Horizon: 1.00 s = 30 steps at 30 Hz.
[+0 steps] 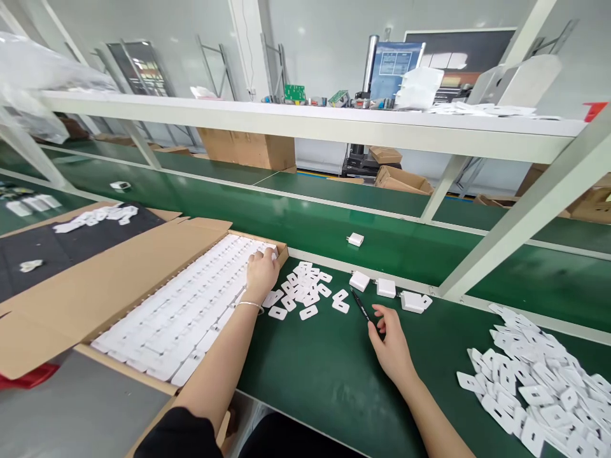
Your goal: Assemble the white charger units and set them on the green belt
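Observation:
My left hand [261,272] reaches into the far end of an open cardboard box [282,253] packed with rows of white plug chargers [176,312]. Its fingers are bent round a white charger at the corner, and the hand partly covers it. My right hand [390,343] hovers above the green bench with fingers loosely curved and thumb apart, holding nothing. Just beyond its fingertips lies a black pen [360,304]. Between the hands is a loose pile of flat white plates with slots [305,286]. White chargers [386,287] stand in a row behind the pen.
A larger heap of white plates [539,375] covers the bench at right. One charger [355,240] sits on the green belt behind the bench's raised edge. A slanted white post [515,210] supports a shelf [305,121] overhead. Box flaps [119,273] spread left.

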Available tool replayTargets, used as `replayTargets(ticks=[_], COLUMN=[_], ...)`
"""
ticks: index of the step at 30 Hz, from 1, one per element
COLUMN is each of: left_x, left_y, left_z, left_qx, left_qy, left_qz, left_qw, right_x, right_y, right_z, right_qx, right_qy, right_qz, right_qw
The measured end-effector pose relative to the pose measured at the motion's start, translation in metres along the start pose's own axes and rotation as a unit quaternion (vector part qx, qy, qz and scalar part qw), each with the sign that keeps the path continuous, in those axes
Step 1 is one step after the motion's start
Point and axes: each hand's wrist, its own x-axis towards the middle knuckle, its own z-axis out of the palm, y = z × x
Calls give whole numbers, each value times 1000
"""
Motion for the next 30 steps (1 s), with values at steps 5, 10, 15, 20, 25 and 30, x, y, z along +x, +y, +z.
replayTargets(ticks=[5, 10, 15, 20, 25, 30], left_x=[-1, -11, -34, -65, -78, -75], left_y=[0, 3, 32, 83, 120, 136], left_z=[6, 5, 6, 19, 49, 78], left_qx=[60, 87, 82, -18, -113, -144], left_qy=[-8, 1, 46, 19, -62, -117], left_qz=[2, 12, 137, 324, 397, 419], left_qw=[998, 996, 986, 946, 909, 889], right_x=[2, 9, 19, 0, -47, -93], right_y=[5, 18, 50, 101, 154, 187], right_z=[-2, -23, -97, -198, -270, -279], right_qx=[-81, -164, -268, -302, -309, -301], right_qy=[24, 116, 179, 194, 200, 185], right_qz=[-14, 39, 170, 290, 380, 362], right_qw=[996, 979, 931, 887, 848, 863])
